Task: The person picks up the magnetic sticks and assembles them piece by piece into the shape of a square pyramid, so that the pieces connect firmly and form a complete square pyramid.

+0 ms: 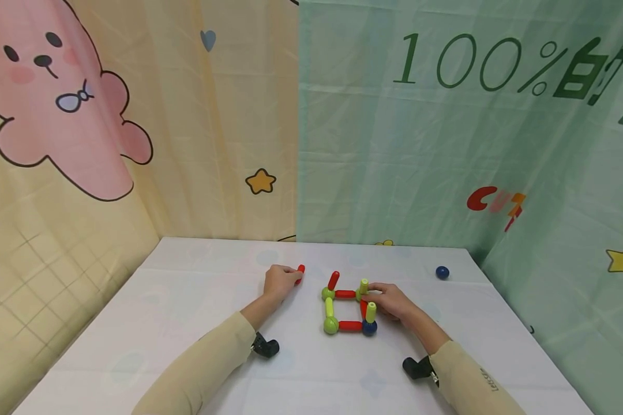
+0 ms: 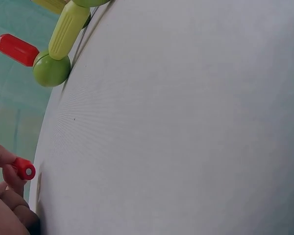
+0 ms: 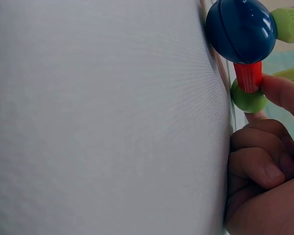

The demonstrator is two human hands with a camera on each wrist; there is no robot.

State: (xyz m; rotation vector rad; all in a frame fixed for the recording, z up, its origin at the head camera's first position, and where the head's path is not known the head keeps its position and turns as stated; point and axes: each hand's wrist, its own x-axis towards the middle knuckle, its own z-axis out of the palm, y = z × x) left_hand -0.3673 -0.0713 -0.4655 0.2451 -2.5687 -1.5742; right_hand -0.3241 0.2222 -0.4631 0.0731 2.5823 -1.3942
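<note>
Between the fingertips of my left hand [image 1: 282,281] is a short red rod [image 2: 24,169] with a hole in its end, held off to the left of a square frame of balls and rods. The frame has green balls [image 1: 330,325] at three corners and a dark blue ball [image 1: 369,328] at the front right. Red rods [image 1: 350,326] form three sides and a light green rod [image 1: 329,308] the left side. Pinched by thumb and index finger of my right hand [image 1: 390,301] is the back-right green ball [image 3: 248,100]; the thumb also touches the adjoining red rod [image 3: 248,76].
Upright rods stand on the frame: a red one [image 1: 334,280] at the back left, light green ones [image 1: 371,312] on the right corners. A loose blue ball [image 1: 442,272] lies at the back right of the white-covered table [image 1: 301,380]. Printed curtains [image 1: 384,144] hang behind.
</note>
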